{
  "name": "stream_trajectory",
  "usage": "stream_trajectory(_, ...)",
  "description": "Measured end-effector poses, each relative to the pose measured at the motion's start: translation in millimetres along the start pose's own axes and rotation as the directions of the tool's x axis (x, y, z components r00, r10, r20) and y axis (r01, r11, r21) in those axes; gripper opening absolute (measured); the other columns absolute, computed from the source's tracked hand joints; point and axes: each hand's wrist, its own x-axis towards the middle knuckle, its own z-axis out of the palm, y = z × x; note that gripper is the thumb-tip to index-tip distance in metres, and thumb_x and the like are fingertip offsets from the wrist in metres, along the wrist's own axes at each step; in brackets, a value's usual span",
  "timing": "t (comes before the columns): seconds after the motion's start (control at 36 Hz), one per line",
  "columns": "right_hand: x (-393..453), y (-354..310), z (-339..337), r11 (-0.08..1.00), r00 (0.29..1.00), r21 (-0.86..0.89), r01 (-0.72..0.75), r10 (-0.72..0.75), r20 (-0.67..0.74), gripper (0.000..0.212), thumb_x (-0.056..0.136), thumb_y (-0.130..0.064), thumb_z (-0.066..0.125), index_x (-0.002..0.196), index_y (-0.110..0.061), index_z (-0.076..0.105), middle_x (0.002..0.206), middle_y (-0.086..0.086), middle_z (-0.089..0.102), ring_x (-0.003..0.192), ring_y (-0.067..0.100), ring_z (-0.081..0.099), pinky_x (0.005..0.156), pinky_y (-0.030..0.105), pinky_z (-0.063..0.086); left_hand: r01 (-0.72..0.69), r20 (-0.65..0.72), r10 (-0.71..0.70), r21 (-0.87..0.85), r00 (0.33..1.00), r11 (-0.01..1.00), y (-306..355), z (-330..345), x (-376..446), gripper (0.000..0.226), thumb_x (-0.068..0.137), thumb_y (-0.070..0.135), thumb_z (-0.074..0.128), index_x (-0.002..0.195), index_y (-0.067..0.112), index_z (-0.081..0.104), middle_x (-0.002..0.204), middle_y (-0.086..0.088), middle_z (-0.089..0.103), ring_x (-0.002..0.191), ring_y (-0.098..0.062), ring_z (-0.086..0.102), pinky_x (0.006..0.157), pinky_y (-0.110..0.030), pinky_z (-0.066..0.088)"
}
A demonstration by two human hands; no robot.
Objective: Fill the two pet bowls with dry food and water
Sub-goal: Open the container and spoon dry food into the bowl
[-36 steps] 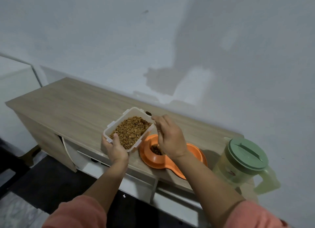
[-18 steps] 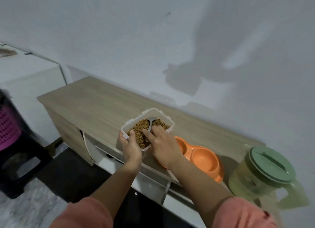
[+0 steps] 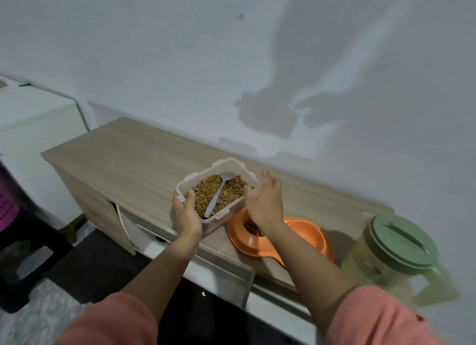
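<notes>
Left hand [image 3: 186,210] has the food container [image 3: 217,190] by its near-left corner, thumb hooked over the rim onto the kibble side, fingers tucked beneath, forearm reaching straight up from the bottom of the view in a salmon sleeve. The container is a clear plastic tub, lid off, tilted a little, its bottom edge hidden by the hand so I cannot tell whether it rests on the cabinet top [image 3: 134,159]. Dry food [image 3: 231,190] fills it, and a pale spoon [image 3: 217,192] lies in the kibble, bowl end toward the wall, handle toward the person.

Right hand [image 3: 265,203] is spread, fingers straight and together, palm turned toward the container's right side, thumb close against that wall; nothing pinched in it. Its wrist crosses over the orange double pet bowl [image 3: 304,239], which sits just right of the container on the cabinet top. The bowl's left well shows a little brown kibble beside the wrist; the right well [image 3: 306,231] looks bare orange.

Further right of the container, beyond the pet bowl, stands a water pitcher [image 3: 386,252] with a green lid, handle pointing right.
</notes>
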Motion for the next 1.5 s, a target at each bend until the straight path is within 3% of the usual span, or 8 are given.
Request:
stream_trajectory(0.06, 5.8, 0.6, -6.4, 0.988, 0.990, 0.075, -0.135, 0.132, 0.038, 0.062, 0.096, -0.031, 0.050, 0.149, -0.013, 0.025, 0.149, 0.011, 0.032, 0.135, 0.025, 0.036, 0.109, 0.030, 0.031, 0.052, 0.034, -0.055, 0.071, 0.998, 0.996, 1.3, -0.1, 7.6, 0.070, 0.059, 0.085, 0.050, 0.121, 0.052, 0.044, 0.124, -0.004, 0.059, 0.114, -0.034, 0.059, 0.091, -0.057, 0.050)
stream_trajectory(0.17, 12.7, 4.1, -13.7, 0.964, 0.962, 0.057, -0.259, 0.252, 0.109, 0.049, 0.097, -0.038, 0.042, 0.135, -0.008, 0.046, 0.133, 0.014, 0.054, 0.122, 0.031, 0.050, 0.103, 0.038, 0.041, 0.088, 0.201, -0.086, -0.003, 0.976, 0.996, 35.3, 10.0, -15.8, 0.028, 0.095, 0.048, 0.042, 0.115, 0.032, 0.054, 0.120, -0.008, 0.064, 0.110, -0.032, 0.062, 0.094, -0.058, 0.048)
stream_trajectory(0.42, 23.5, 17.5, -22.5, 0.932, 0.933, -0.045, -0.359, 0.359, -0.013, 0.049, 0.103, -0.021, 0.021, 0.121, 0.003, 0.060, 0.124, 0.024, 0.059, 0.118, 0.037, 0.052, 0.102, 0.041, 0.041, 0.173, 0.426, -0.149, -0.018, 0.892, 0.985, 35.3, 34.7, 12.4, 0.055, 0.085, 0.051, 0.057, 0.131, 0.023, 0.049, 0.119, -0.012, 0.065, 0.095, -0.035, 0.066, 0.085, -0.047, 0.053)
stream_trajectory(0.5, 29.1, 26.4, -23.8, 0.902, 0.901, -0.029, -0.430, 0.427, -0.078, 0.049, 0.103, -0.019, 0.020, 0.122, 0.004, 0.059, 0.127, 0.024, 0.058, 0.120, 0.037, 0.051, 0.101, 0.039, 0.038, 0.126, 0.517, -0.102, -0.011, 0.850, 0.992, 37.2, 50.5, 17.1, 0.074, 0.074, 0.048, 0.068, 0.140, 0.025, 0.041, 0.130, -0.013, 0.061, 0.108, -0.037, 0.064, 0.100, -0.056, 0.045)
stream_trajectory(0.67, 45.2, 45.6, -24.9, 0.827, 0.805, 0.077, -0.557, 0.561, -0.193, 0.047, 0.103, -0.015, 0.020, 0.122, 0.005, 0.058, 0.126, 0.024, 0.058, 0.118, 0.037, 0.052, 0.098, 0.038, 0.039, -0.174, 0.540, -0.021, 0.309, 0.841, 0.935, 38.8, 90.8, 25.7, 0.080, 0.073, 0.083, 0.038, 0.144, 0.046, 0.030, 0.147, 0.004, 0.045, 0.131, -0.028, 0.047, 0.108, -0.054, 0.037)
stream_trajectory(0.83, 72.1, 67.7, -27.1, 0.748, 0.703, 0.147, -0.647, 0.660, -0.264, 0.047, 0.104, -0.019, 0.020, 0.122, 0.005, 0.057, 0.127, 0.024, 0.057, 0.119, 0.037, 0.051, 0.099, 0.038, 0.038, -0.354, 0.583, 0.035, 0.442, 0.811, 0.824, 32.4, 139.1, 48.6, 0.059, 0.099, 0.053, 0.014, 0.146, 0.023, 0.036, 0.149, -0.004, 0.039, 0.136, -0.023, 0.039, 0.099, -0.032, 0.032)
stream_trajectory(1.17, 128.8, 111.7, -26.1, 0.687, 0.639, 0.104, -0.719, 0.713, -0.288, 0.045, 0.104, -0.016, 0.020, 0.127, 0.006, 0.052, 0.131, 0.025, 0.054, 0.123, 0.037, 0.049, 0.102, 0.038, 0.037, -0.368, 0.605, -0.109, 0.608, 0.789, 0.704, -14.4, 203.1, 110.8, 0.062, 0.091, 0.066, 0.008, 0.147, 0.043, 0.017, 0.152, 0.001, 0.037, 0.135, -0.030, 0.041, 0.110, -0.050, 0.034)
stream_trajectory(1.5, 157.5, 132.3, -24.6, 0.668, 0.623, 0.097, -0.738, 0.729, -0.285, 0.046, 0.104, -0.015, 0.018, 0.129, 0.005, 0.051, 0.130, 0.024, 0.054, 0.121, 0.036, 0.051, 0.100, 0.038, 0.039, -0.364, 0.608, -0.113, 0.602, 0.786, 0.711, -15.6, 236.0, 125.0, 0.055, 0.097, 0.058, 0.011, 0.148, 0.042, 0.019, 0.152, 0.001, 0.037, 0.136, -0.028, 0.040, 0.109, -0.045, 0.034)
